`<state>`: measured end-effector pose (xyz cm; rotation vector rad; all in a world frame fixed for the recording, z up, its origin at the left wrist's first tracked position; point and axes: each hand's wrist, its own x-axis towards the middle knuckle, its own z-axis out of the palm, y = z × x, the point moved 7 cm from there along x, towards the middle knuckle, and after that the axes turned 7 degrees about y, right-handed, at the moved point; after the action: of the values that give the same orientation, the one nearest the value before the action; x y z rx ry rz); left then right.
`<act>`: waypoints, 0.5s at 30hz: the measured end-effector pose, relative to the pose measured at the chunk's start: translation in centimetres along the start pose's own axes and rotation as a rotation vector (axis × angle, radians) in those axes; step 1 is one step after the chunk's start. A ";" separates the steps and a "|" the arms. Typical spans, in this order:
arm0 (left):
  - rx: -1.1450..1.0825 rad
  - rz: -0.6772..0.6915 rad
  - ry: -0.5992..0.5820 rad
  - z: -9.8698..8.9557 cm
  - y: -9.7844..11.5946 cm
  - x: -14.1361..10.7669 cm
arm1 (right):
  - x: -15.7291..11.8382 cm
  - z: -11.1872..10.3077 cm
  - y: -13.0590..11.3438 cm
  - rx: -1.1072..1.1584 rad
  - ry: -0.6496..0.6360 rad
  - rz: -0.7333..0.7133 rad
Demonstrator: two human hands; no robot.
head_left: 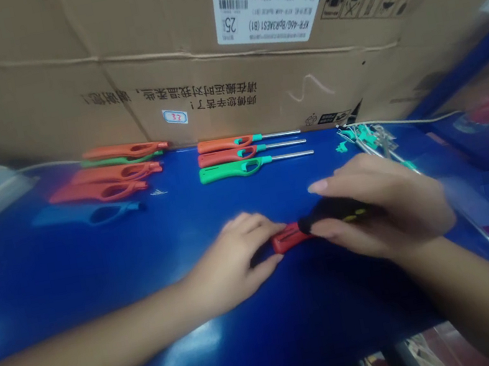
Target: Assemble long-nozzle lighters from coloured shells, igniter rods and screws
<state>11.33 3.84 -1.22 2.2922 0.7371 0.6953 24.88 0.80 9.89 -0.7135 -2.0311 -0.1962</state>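
Observation:
My left hand (239, 259) is closed on the end of a red lighter body (289, 238), held low over the blue table. My right hand (391, 207) is wrapped round a dark black tool (341, 209) with yellow marks. The tool's narrower dark end meets the right side of the red body, and my fingers and shadow hide the rest of both. Behind my hands lie assembled long-nosed lighters: an orange one (223, 144), a red one (226, 156) and a green one (228, 171), each with a metal rod pointing right.
At the left lie several loose lighter bodies, among them a blue one (89, 214) and a red-orange one (94, 190). Teal parts and metal rods (372, 138) are piled at the back right. A large cardboard box (43, 92) walls off the blue table's (97, 259) far edge.

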 end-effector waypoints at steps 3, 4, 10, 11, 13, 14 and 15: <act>0.004 -0.002 0.004 0.0 0.0 0.1 | 0.0 0.0 0.0 0.054 0.009 0.037; 0.009 0.001 0.003 0.0 0.0 0.1 | 0.0 0.1 0.1 0.094 0.004 0.079; 0.009 0.008 0.008 0.0 0.0 0.1 | 0.2 0.4 0.0 0.101 0.003 0.058; 0.008 0.005 0.006 0.0 0.0 0.1 | 0.2 0.2 -0.1 0.049 0.010 0.031; 0.009 -0.001 0.003 0.0 0.1 0.2 | 0.1 -0.1 -0.1 0.010 0.019 0.033; 0.011 -0.003 0.002 0.0 0.1 0.2 | 0.1 -0.1 0.1 0.034 0.012 0.067; 0.011 -0.002 0.001 0.0 0.1 0.2 | 0.1 0.0 0.4 0.072 -0.003 0.117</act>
<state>11.47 3.87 -1.09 2.3006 0.7457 0.6929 25.11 1.14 9.91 -0.7851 -1.9825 -0.0536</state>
